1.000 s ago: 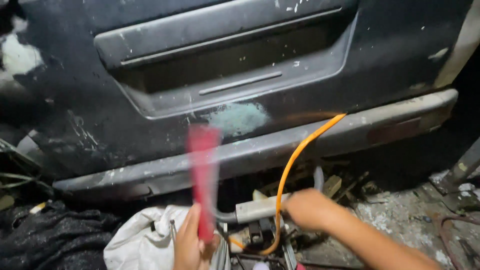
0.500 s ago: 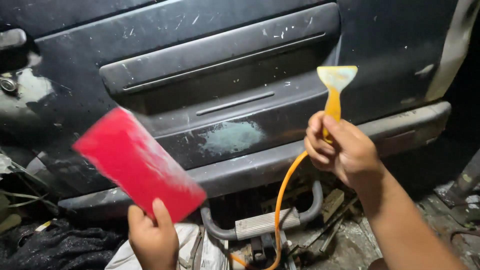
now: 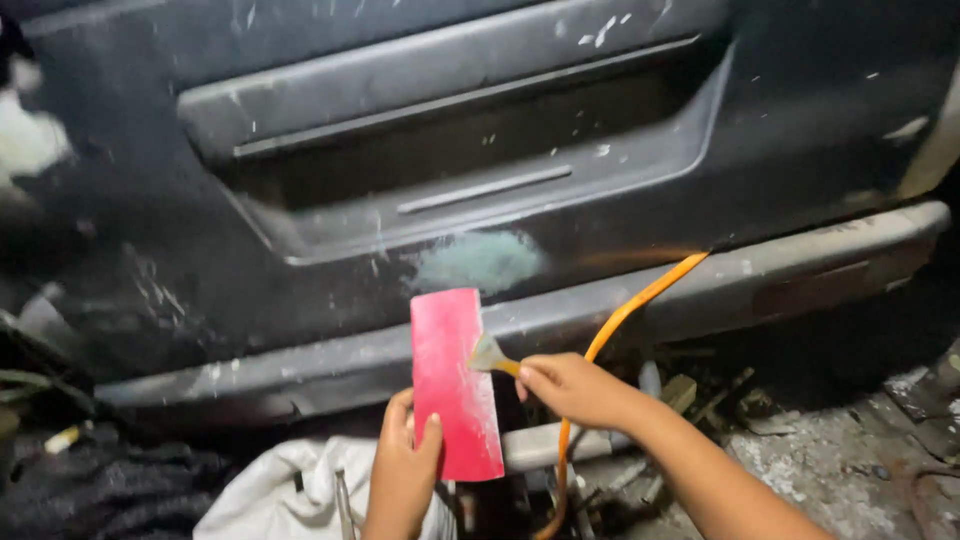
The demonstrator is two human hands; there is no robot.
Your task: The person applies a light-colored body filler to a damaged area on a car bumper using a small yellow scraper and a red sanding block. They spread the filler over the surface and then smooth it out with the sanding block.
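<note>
Item 1. Left hand (image 3: 403, 480): low centre of the view, grip closed about the lower end of a flat red rectangular plastic board (image 3: 456, 383), thumb on its face. The board stands nearly upright, its top edge just below the pale patch on the panel behind.

Item 2. Right hand (image 3: 572, 388): just right of the board, grip closed round the orange handle of a small putty scraper (image 3: 489, 355). The pale blade touches, or all but touches, the board's right edge near its upper half; which, the blur leaves unsettled.

Item 3. Dark, scuffed vehicle body panel (image 3: 480, 150): fills the upper view, with a recessed rectangular pocket and white flecks across it.

Item 4. Pale greenish-grey filler patch (image 3: 478, 260): on the panel below the recess, directly above the board, dull and uneven at the edges.

Item 5. Grey bumper strip (image 3: 800, 275): runs along the panel's lower edge, scratched.

Item 6. Orange hose (image 3: 640, 300): drops from the panel's lower edge, passes behind the right hand, down to the floor.

Item 7. White cloth bag (image 3: 280, 495): on the floor, lower left of the left hand.

Item 8. Littered floor (image 3: 830, 460): debris, metal parts and grit at the lower right.

State of work, as judged: one patch already lies on the panel, unsmoothed. Scraper and board meet away from the panel, so the blade is at the loading or wiping stage. No fresh filler is discernible on the board. Any further spreading over the patch remains undone.
</note>
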